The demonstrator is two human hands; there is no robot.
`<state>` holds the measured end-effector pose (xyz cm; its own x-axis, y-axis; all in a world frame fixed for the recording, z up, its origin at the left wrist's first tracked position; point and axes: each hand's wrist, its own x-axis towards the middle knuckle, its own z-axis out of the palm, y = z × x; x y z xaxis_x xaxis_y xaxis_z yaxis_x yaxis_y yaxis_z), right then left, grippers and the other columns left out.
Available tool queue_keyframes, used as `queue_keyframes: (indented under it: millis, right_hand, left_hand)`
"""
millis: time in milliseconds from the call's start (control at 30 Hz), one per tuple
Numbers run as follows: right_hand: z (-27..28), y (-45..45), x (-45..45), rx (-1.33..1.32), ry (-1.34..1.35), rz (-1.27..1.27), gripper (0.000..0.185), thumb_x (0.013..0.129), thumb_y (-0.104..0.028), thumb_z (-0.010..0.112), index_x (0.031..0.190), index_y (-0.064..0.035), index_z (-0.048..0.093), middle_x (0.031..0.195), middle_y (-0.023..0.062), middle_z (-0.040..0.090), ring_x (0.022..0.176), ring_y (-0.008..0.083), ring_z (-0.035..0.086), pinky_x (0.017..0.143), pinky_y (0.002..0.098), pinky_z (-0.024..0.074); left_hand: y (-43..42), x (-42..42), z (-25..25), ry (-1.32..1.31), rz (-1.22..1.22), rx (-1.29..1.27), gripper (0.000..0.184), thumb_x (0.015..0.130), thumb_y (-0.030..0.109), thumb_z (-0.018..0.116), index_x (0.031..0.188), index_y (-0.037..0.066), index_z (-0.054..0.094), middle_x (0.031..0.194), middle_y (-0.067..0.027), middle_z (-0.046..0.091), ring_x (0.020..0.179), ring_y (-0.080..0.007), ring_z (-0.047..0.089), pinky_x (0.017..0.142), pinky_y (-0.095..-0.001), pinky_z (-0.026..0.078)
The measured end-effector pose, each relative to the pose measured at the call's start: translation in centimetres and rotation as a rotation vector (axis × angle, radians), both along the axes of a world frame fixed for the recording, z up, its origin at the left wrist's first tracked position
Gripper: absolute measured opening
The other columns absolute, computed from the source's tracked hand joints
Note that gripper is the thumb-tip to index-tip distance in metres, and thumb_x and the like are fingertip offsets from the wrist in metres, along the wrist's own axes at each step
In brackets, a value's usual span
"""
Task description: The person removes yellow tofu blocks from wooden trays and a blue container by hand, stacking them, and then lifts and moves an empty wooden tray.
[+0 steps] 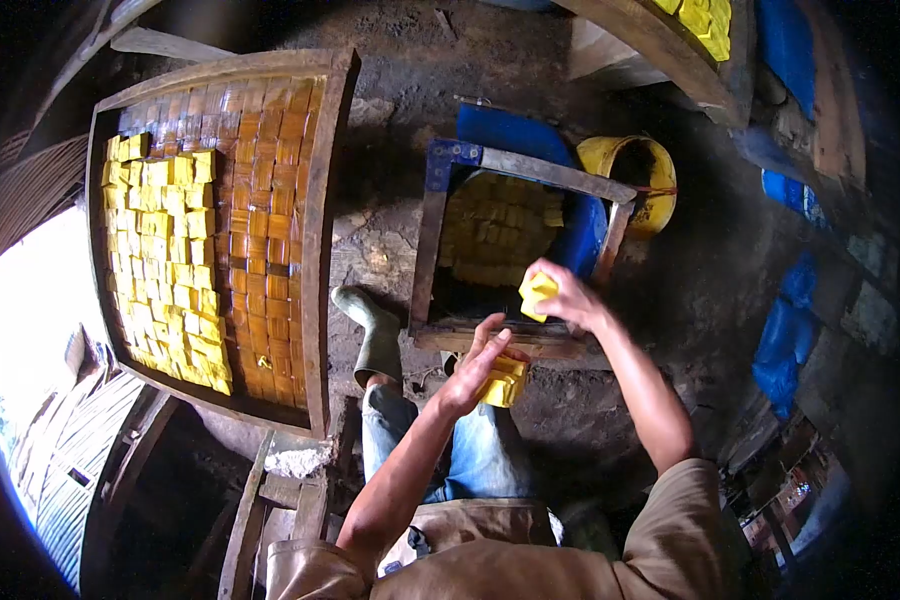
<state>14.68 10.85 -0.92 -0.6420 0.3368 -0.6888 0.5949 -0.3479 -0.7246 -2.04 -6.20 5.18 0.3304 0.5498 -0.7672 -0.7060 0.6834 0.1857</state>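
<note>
As right fingers (551,270) grasp yellow blocks (537,297) by the frame edge (555,347), left fingers (487,347) hold more, wide floor (715,265) rightward

landmark: wood-framed vat (555,172); rows of dim yellowish pieces (500,225) inside. right hand (570,300): over the vat's near right corner, fingers bent round a yellow block (538,296). left hand (475,375): just off the vat's near edge, holding a cluster of yellow blocks (507,382). left of the vat: woven tray (270,230), wooden rim, yellow pieces (170,260) in rows on the side away from the vat. boot (378,342): just left of the vat. yellow bucket (660,212): beside the vat's far right corner. blue plastic (515,130): behind the vat's far edge.
</note>
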Motion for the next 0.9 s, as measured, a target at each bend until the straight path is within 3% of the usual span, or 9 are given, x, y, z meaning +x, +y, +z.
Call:
queue_keyframes:
  millis: [67,200,300,400,433,533,633,833,900]
  right_hand:
    - [-2.3,1.9,-1.2,0.202,-0.348,0.275,0.048,0.061,-0.02,0.076,0.106,-0.0082,0.06,0.106,0.011,0.06,0.105,0.026,0.056,0.088,0.0382,0.046]
    - [-8.6,0.2,-1.3,0.852,-0.617,0.649,0.05,0.06,-0.022,0.078,0.108,-0.0121,0.064,0.106,0.0164,0.06,0.109,0.0326,0.052,0.093,0.0464,0.0396]
    - [-13.4,-1.3,-0.3,0.916,-0.766,0.862,0.049,0.062,-0.023,0.077,0.11,-0.0152,0.067,0.105,0.0168,0.06,0.108,0.0314,0.051,0.098,0.046,0.034]
    - [-17.4,-4.2,1.8,1.205,-0.745,0.725,0.048,0.065,-0.022,0.073,0.113,-0.0134,0.067,0.107,0.0167,0.061,0.109,0.0321,0.05,0.1,0.0464,0.0333]
    - [-16.3,-3.8,1.4,0.983,-0.776,0.845,0.051,0.07,-0.02,0.07,0.119,-0.0114,0.065,0.112,0.0177,0.062,0.114,0.0326,0.049,0.107,0.0491,0.0278]
    - [-14.3,-3.2,0.6,0.779,-0.773,0.861,0.054,0.073,-0.02,0.069,0.126,-0.0102,0.061,0.118,0.0184,0.062,0.122,0.0338,0.046,0.114,0.0519,0.0178]
    - [-14.8,-2.8,0.7,0.863,-0.832,0.886,0.057,0.077,-0.022,0.067,0.13,-0.0059,0.057,0.122,0.0186,0.062,0.126,0.0351,0.044,0.117,0.0545,0.0106]
    - [-12.8,-3.8,0.5,0.909,-0.857,0.944,0.057,0.081,-0.021,0.062,0.133,0.0003,0.052,0.125,0.0196,0.061,0.129,0.0358,0.044,0.116,0.0575,0.0098]
    - [-8.0,-4.4,0.0,0.722,-0.758,0.691,0.06,0.083,-0.024,0.062,0.136,0.0021,0.048,0.13,0.0216,0.057,0.134,0.0353,0.04,0.118,0.0549,0.011]
  left_hand:
    - [-0.6,-0.8,-0.8,-0.117,0.036,-0.013,0.058,0.099,0.046,0.05,0.144,0.016,0.03,0.11,-0.0172,0.064,0.095,-0.0245,0.066,0.082,-0.0372,0.055]
    - [-1.3,-2.3,-0.1,-0.148,0.08,0.026,0.054,0.098,0.043,0.052,0.139,0.011,0.039,0.114,-0.0162,0.063,0.101,-0.0248,0.064,0.085,-0.0379,0.054]
    - [-1.7,-3.3,0.4,-0.144,0.148,0.038,0.052,0.097,0.041,0.053,0.136,0.008,0.042,0.113,-0.0142,0.061,0.1,-0.0221,0.063,0.085,-0.0353,0.053]
    - [-2.4,-4.1,0.3,-0.163,0.175,0.019,0.052,0.097,0.041,0.053,0.137,0.009,0.042,0.114,-0.0148,0.061,0.103,-0.0231,0.063,0.086,-0.0356,0.053]
    - [-2.5,-4.3,0.3,-0.168,0.188,0.034,0.053,0.096,0.04,0.054,0.137,0.008,0.042,0.117,-0.0157,0.06,0.104,-0.0243,0.063,0.087,-0.0358,0.053]
    - [-2.1,-4.4,0.7,-0.159,0.2,0.066,0.058,0.092,0.044,0.057,0.136,0.008,0.043,0.119,-0.0187,0.057,0.106,-0.0304,0.061,0.088,-0.0413,0.052]
    - [-2.2,-4.0,0.8,-0.144,0.188,0.094,0.058,0.091,0.044,0.055,0.135,0.008,0.043,0.122,-0.0175,0.056,0.109,-0.0309,0.059,0.091,-0.0423,0.05]
    - [-1.2,-3.9,0.7,-0.149,0.267,0.148,0.057,0.085,0.042,0.058,0.128,0.005,0.048,0.123,-0.0138,0.057,0.112,-0.0302,0.058,0.092,-0.0409,0.05]
    - [-1.2,-3.9,0.1,-0.124,0.292,0.136,0.055,0.086,0.042,0.058,0.126,0.005,0.049,0.122,-0.0131,0.058,0.11,-0.0282,0.058,0.092,-0.0403,0.05]
